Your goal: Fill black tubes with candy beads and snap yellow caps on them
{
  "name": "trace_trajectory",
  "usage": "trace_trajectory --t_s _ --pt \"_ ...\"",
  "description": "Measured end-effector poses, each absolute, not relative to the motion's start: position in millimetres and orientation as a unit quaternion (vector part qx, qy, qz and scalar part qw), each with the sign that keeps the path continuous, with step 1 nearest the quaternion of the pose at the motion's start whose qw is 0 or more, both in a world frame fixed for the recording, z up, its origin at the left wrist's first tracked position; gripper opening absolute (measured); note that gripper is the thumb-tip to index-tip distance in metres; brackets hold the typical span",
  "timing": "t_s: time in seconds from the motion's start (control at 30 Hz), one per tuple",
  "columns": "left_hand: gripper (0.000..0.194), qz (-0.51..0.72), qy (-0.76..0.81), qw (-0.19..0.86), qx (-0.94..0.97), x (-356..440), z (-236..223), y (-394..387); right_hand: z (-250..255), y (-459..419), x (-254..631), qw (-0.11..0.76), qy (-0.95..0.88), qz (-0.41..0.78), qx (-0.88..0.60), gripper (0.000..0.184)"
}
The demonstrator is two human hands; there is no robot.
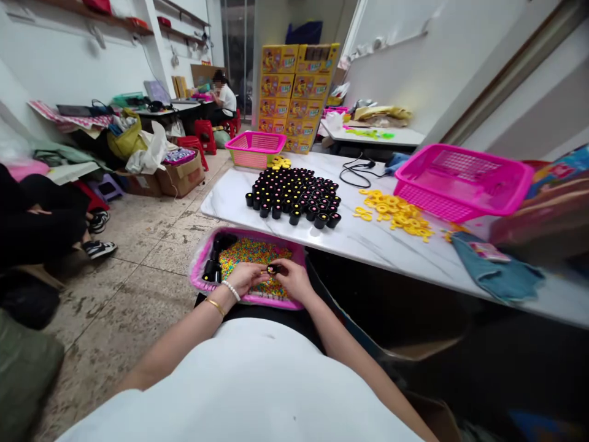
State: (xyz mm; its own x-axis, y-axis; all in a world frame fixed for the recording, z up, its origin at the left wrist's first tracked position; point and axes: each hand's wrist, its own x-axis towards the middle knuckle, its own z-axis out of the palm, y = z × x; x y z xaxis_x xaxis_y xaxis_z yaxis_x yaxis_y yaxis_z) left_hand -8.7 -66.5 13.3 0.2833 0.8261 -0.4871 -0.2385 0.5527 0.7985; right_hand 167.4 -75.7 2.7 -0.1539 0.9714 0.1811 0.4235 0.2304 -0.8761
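A small black cup-shaped piece (273, 269) with a yellow dot is pinched in the fingers of my right hand (294, 281). Beside it, my left hand (247, 277) has its fingers curled together close to the piece; what they hold, if anything, is too small to make out. Both hands are above a pink basket (199, 270) filled with many-coloured beads (251, 250). More black cups (212, 269) lie along the basket's left side. On the white marbled table (225, 190) ahead stand many black cups (294, 193), with pink or yellow dots on top.
Yellow plastic parts (398, 212) are heaped on the table before a large pink basket (464, 178). A smaller pink basket (256, 147) stands at the far left end. A black cable (359, 172) and blue cloth (497, 270) lie there too. People sit at left and behind.
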Motion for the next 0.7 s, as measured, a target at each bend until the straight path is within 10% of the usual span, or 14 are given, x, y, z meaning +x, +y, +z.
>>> trace_trajectory --t_s 0.3,0.7 --pt "0.018 0.403 0.461 0.710 0.348 -11.0 12.3 -68.5 53.2 -86.9 189.8 0.485 -0.585 0.409 -0.506 0.042" --pt "0.052 0.395 0.497 0.551 0.542 -4.6 21.1 -74.3 104.1 -28.3 211.2 0.442 -0.552 -0.019 -0.707 0.021"
